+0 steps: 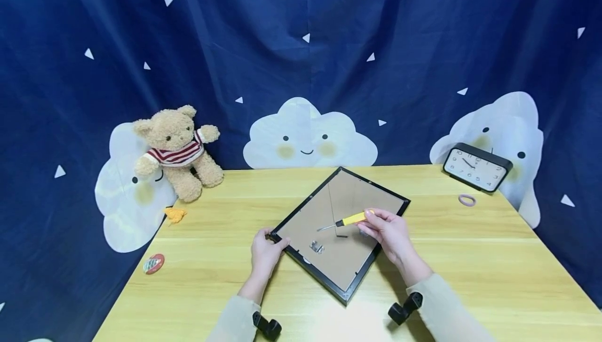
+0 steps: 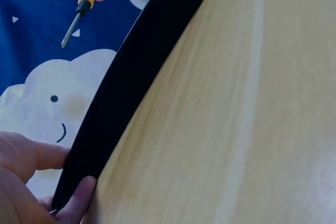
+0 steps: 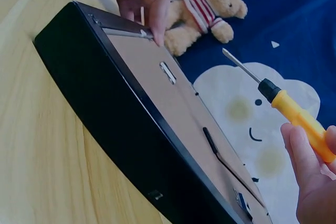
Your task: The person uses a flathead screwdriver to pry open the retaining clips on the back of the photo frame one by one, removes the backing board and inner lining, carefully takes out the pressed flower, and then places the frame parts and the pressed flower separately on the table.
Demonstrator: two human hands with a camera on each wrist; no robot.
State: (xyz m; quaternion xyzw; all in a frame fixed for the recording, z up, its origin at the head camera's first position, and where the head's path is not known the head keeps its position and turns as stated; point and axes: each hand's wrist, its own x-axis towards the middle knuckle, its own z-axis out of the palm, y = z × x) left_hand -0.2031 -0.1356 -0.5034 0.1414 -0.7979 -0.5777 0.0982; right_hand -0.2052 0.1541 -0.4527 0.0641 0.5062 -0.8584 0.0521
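Observation:
A black picture frame [image 1: 348,291] lies back side up on the table, turned so one corner points towards me, its brown backing board [image 1: 362,201] showing. My left hand [image 1: 265,253] grips the frame's left corner; in the left wrist view the thumb and fingers pinch the black edge [image 2: 131,77]. Above the backing, my right hand [image 1: 392,235] holds a screwdriver [image 1: 350,219] by its yellow handle. Its metal tip points left and, in the right wrist view, stands clear of the board. A metal hanger [image 1: 316,247] and a thin dark stand piece [image 1: 342,236] sit on the backing.
On the wooden table [image 1: 211,274], a teddy bear [image 1: 176,148] sits at the back left, near an orange item [image 1: 175,215] and a round red badge [image 1: 153,264]. At the back right are a clock [image 1: 476,168] and a purple ring [image 1: 467,200]. A blue curtain [image 1: 263,59] hangs behind.

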